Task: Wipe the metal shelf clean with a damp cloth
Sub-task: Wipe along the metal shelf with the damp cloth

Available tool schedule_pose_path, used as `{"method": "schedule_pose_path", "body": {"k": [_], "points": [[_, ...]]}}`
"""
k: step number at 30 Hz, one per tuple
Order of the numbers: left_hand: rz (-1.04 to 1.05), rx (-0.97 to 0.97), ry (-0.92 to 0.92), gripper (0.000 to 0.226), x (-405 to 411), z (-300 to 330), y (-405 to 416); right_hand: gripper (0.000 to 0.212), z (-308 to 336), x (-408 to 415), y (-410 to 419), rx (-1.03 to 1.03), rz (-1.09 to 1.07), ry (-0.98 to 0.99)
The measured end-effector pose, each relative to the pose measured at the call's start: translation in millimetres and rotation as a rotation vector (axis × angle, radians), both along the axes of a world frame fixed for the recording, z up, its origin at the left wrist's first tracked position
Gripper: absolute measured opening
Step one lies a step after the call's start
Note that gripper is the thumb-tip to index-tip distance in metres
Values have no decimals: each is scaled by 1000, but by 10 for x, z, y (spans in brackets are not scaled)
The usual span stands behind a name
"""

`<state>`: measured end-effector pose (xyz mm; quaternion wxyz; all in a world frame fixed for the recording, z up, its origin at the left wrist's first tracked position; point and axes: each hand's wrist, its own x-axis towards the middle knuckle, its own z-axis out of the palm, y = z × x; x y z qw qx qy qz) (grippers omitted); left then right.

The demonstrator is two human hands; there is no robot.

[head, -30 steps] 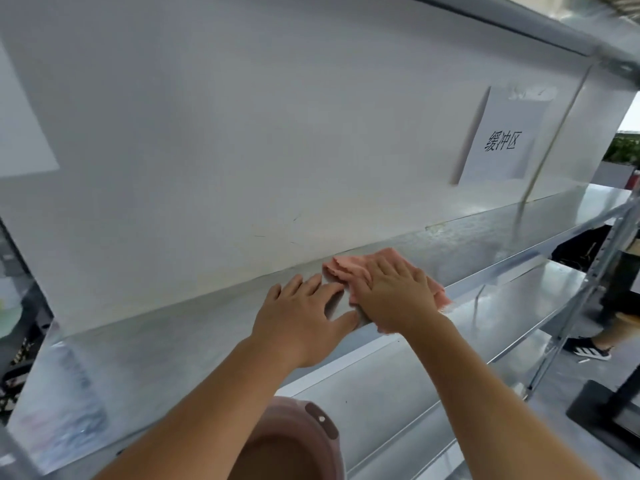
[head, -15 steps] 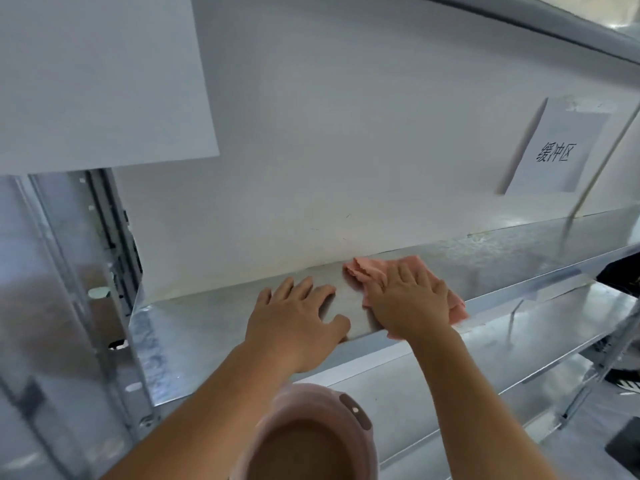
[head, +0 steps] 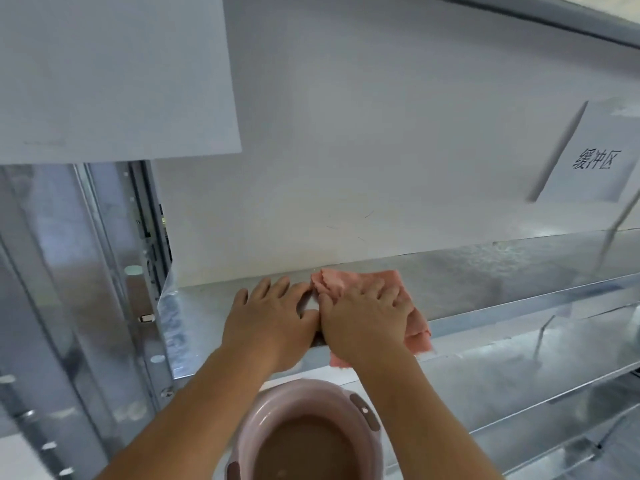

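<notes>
The galvanised metal shelf [head: 502,271] runs from centre left to the right edge, against a white wall. A pink cloth [head: 349,282] lies flat on it, with one corner hanging over the shelf's front lip. My right hand [head: 363,317] presses flat on the cloth, fingers spread. My left hand [head: 270,320] rests palm down on the bare shelf just left of the cloth, touching the right hand at the thumb side, and holds nothing.
A pink basin [head: 304,434] of murky water sits below my arms. A metal upright post [head: 114,271] with holes stands at the left. Lower shelves [head: 519,375] extend to the right. A paper label [head: 592,161] is stuck on the wall, right.
The view has swung to the left, so the shelf's left post and the basin show more. Both hands have kept the same pose, and the cloth has shifted slightly towards the left end.
</notes>
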<state>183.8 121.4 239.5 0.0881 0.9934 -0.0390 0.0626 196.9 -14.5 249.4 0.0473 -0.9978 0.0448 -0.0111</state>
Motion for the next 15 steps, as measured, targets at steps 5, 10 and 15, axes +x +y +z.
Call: {"method": "schedule_pose_path", "body": {"k": [5, 10, 15], "points": [[-2, -16, -48, 53, -7, -17, -1, 55, 105, 249, -589, 107, 344, -217], [56, -4, -77, 55, 7, -52, -11, 66, -82, 376, -569, 69, 725, -38], [131, -51, -144, 56, -25, -52, -38, 102, -114, 603, -338, -26, 839, -32]]}}
